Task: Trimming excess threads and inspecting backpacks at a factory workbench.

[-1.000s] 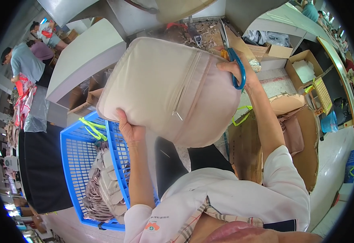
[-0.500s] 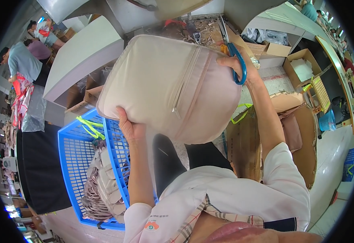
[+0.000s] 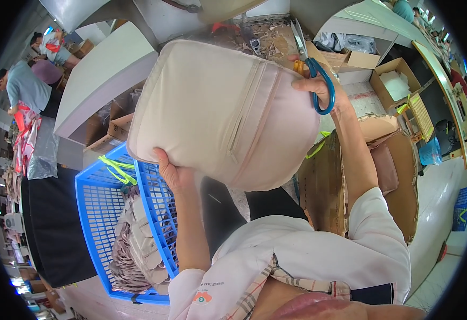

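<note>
A puffy beige zippered bag [image 3: 201, 101] is held up in front of me, tilted, with its zipper running across the right part of its face. My left hand [image 3: 176, 175] pinches its lower left edge, the thumb lying on the front and the other fingers hidden behind. At the upper right edge, my right hand [image 3: 327, 93] grips the bag with its thumb on the front. A pair of scissors [image 3: 322, 85] with blue handles also sits in that hand, its blades pointing up and away from me.
A blue plastic basket [image 3: 108, 178] full of stacked fabric pieces stands at lower left. To the right is an open cardboard box [image 3: 324, 186] with a pinkish piece inside. A machine table [image 3: 105, 74] and a scrap-strewn surface [image 3: 279, 40] lie beyond. Other people work at far left.
The bag and both hands have shifted only slightly, with the right hand and scissors a little further right. Both hands keep their hold.
</note>
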Motion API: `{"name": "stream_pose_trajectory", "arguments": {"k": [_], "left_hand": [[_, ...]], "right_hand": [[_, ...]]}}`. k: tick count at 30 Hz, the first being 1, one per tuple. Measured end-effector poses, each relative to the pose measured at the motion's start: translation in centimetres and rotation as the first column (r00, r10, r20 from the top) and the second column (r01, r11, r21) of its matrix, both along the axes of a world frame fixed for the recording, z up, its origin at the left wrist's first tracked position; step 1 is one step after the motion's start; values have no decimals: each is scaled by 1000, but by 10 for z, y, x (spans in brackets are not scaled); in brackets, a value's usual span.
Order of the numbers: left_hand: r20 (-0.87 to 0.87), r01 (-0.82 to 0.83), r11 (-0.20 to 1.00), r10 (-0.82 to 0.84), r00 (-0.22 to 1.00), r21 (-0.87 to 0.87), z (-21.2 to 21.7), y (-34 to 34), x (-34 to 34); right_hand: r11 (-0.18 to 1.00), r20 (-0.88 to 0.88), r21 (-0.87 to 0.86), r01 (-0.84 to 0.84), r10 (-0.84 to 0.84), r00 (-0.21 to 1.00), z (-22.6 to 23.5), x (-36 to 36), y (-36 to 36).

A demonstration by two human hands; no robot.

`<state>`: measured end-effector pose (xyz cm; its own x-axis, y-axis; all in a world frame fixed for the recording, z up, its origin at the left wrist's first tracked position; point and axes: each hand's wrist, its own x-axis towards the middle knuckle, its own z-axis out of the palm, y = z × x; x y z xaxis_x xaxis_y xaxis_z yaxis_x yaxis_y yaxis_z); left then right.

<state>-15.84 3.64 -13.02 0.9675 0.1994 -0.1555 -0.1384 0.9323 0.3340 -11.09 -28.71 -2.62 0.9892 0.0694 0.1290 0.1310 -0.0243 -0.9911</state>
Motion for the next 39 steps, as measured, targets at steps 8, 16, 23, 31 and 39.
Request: {"name": "stream_pose_trajectory", "arguments": {"k": [8,16,23,31,39], "left_hand": [[-14,-26,991,24,1000,-129,-9,5,-2],[-56,-48,989,41,998,-136,-13,9,2],[-25,-61,993,59,998,-105,-14,4,2],[15,64,998,-64,998,7,-12,-17,-25],[-58,146,983,-140,988,111,-32,-29,-31]], "right_hand": [[999,73,-18,30,-29,997,-8,34,9],[1000,83,20,-16,15,996,-17,55,15],[999,41,-17,-39,40,998,-16,51,10],[994,58,-48,99,-97,994,-32,-22,-6],[952,6,84,295,-297,955,-65,-86,-27]]}}
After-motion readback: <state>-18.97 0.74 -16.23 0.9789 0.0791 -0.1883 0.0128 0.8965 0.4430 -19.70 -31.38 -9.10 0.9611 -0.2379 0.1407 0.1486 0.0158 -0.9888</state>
